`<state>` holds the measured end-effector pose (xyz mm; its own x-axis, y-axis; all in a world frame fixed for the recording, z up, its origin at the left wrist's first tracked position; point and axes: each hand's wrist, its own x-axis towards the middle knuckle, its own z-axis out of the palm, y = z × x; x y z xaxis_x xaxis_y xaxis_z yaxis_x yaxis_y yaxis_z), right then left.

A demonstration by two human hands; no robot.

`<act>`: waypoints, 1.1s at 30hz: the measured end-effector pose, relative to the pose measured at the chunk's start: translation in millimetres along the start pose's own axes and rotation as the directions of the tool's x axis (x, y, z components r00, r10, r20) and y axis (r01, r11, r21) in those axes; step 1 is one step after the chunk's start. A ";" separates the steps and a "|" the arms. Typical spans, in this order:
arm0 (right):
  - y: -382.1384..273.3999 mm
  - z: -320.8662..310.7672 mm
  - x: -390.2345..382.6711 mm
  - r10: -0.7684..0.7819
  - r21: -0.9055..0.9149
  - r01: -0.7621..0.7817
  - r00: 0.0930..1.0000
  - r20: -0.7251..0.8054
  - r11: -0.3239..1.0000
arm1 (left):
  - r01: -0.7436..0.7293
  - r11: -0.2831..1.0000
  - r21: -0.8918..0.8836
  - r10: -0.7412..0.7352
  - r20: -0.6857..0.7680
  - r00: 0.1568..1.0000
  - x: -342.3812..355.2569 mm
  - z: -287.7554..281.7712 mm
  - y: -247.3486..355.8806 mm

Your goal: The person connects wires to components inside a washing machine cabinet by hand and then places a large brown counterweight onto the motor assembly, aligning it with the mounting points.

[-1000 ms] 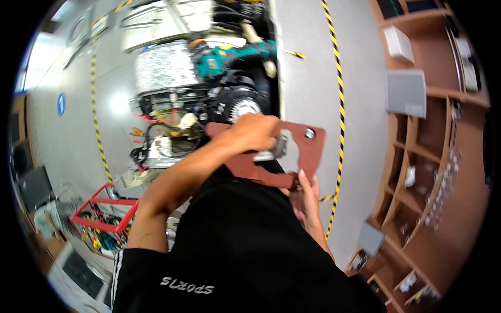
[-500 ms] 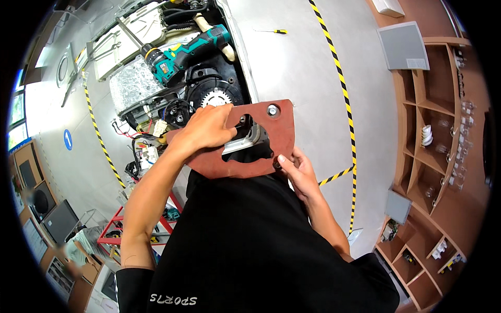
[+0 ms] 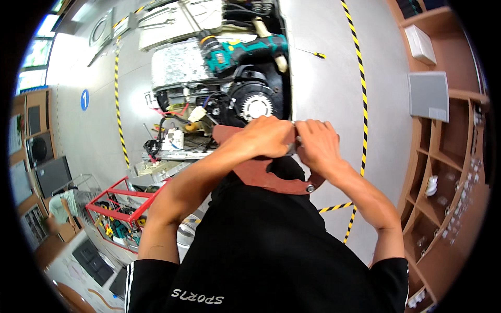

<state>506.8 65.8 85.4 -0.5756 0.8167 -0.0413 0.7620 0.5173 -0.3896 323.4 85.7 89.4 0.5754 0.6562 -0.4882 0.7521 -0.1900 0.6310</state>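
Observation:
A thick reddish-brown plate [image 3: 261, 175] with a wide cut-out is held in front of my body. My left hand [image 3: 269, 136] is closed over its upper edge. Beside it, my right hand [image 3: 319, 146] has its fingers bent together at the upper right part of the plate. A small metallic piece shows between the two hands, too covered to name. A bolt head [image 3: 310, 188] sits in the plate's lower right corner. Just beyond the hands, an opened machine holds a white toothed wheel [image 3: 257, 107] on a black round housing. A teal cordless drill [image 3: 245, 51] lies across it.
Wires and a white connector [image 3: 197, 113] spill from the machine's left side. A red-framed cart [image 3: 117, 193] with tools stands lower left. Another person [image 3: 65, 206] is farther left. A yellow-handled screwdriver [image 3: 319, 55] lies on the floor near yellow-black tape [image 3: 364, 104]. Wooden shelves [image 3: 417, 182] line the right.
My right hand has gone from the plate's lower right corner up to its upper edge, next to my left hand. The bolt head at the lower right is uncovered. The view has shifted left.

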 end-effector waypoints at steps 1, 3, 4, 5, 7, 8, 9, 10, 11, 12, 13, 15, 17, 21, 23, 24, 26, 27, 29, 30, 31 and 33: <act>3.8 -4.2 2.9 0.032 0.031 -0.034 0.997 0.063 0.999 | 0.000 1.000 0.000 0.000 0.004 1.000 -1.5 -1.0 2.7; 4.8 -13.3 10.9 0.032 0.055 -0.038 0.993 0.117 0.998 | -0.019 0.999 -0.038 0.017 -0.058 0.998 -4.9 4.5 1.9; 2.8 -17.1 13.4 0.001 0.059 -0.007 0.994 0.106 0.998 | -0.043 0.998 -0.048 0.038 -0.096 0.995 -7.3 5.8 1.4; 0.4 -21.3 16.1 -0.029 0.063 0.023 0.995 0.095 0.998 | -0.037 0.997 -0.066 0.031 -0.096 0.995 -8.2 5.0 2.2; -5.9 -34.0 22.0 0.004 0.055 -0.014 0.983 0.183 0.998 | -0.084 0.993 -0.088 0.073 -0.122 0.990 -10.5 4.2 0.4; -7.8 -39.0 24.2 0.025 0.048 -0.037 0.974 0.225 0.998 | -0.126 0.985 -0.119 0.106 -0.162 0.981 -13.7 4.1 0.5; -7.4 -41.8 26.1 0.004 0.065 -0.020 0.973 0.232 0.998 | -0.134 0.983 -0.128 0.112 -0.162 0.980 -15.1 2.9 0.4; -6.6 -44.2 28.0 0.009 0.064 -0.028 0.963 0.271 0.998 | -0.142 0.980 -0.140 0.119 -0.161 0.980 -15.9 2.6 1.2; -5.9 -46.4 30.4 0.015 0.062 -0.036 0.951 0.309 0.997 | -0.154 0.976 -0.156 0.124 -0.186 0.975 -16.2 3.0 2.1; -6.4 -48.2 34.1 0.022 0.060 -0.046 0.938 0.347 0.997 | -0.159 0.976 -0.149 0.133 -0.169 0.977 -15.9 -0.5 2.2; -8.3 -51.1 37.6 0.077 -0.030 -0.071 0.904 0.421 0.997 | -0.165 0.976 -0.145 0.143 -0.151 0.978 -15.6 -4.1 4.1; -6.2 -48.9 36.4 0.076 -0.027 -0.071 0.898 0.433 0.997 | -0.179 0.973 -0.148 0.154 -0.170 0.973 -13.0 -1.2 4.5; -5.5 -49.1 37.6 0.075 -0.016 -0.075 0.897 0.435 0.997 | -0.177 0.975 -0.136 0.147 -0.204 0.968 -14.8 -1.7 4.9; -0.3 -47.3 39.8 0.039 0.054 -0.069 0.900 0.434 0.996 | -0.199 0.972 -0.124 0.164 -0.247 0.955 -16.9 -3.5 1.7; 3.5 -46.3 40.5 0.035 0.086 -0.082 0.894 0.448 0.993 | -0.203 0.974 -0.104 0.163 -0.305 0.938 -11.5 7.3 0.4; 4.0 -48.9 40.5 0.047 0.093 -0.101 0.887 0.459 0.990 | -0.206 0.974 -0.093 0.164 -0.333 0.929 -9.2 11.7 1.0; 8.8 -51.7 37.5 0.069 0.115 -0.140 0.875 0.479 0.983 | -0.188 0.977 -0.102 0.141 -0.355 0.924 -13.2 8.7 7.3; 12.2 -52.7 34.9 0.078 0.128 -0.160 0.870 0.486 0.979 | -0.205 0.973 -0.104 0.147 -0.406 0.902 -15.5 11.9 10.3; 16.2 -55.9 31.7 0.087 0.132 -0.178 0.855 0.511 0.975 | -0.213 0.977 -0.022 0.168 -0.536 0.827 -26.2 11.5 14.6; 19.9 -59.2 28.2 0.140 0.130 -0.249 0.825 0.547 0.960 | -0.251 0.968 -0.028 0.179 -0.628 0.758 -31.2 8.5 12.9; 24.9 -64.4 20.9 0.199 0.132 -0.332 0.791 0.578 0.934 | -0.295 0.955 -0.023 0.195 -0.701 0.686 -40.1 -2.6 11.3; 29.2 -71.4 13.3 0.301 0.118 -0.471 0.716 0.630 0.874 | -0.256 0.966 0.041 0.193 -0.773 0.605 -57.7 -12.1 -15.5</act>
<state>542.6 110.0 139.2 -0.3697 0.5790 -0.7267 0.9022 0.0368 -0.4296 274.7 59.7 115.1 0.2451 0.9242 0.2927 0.5921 -0.3818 0.7097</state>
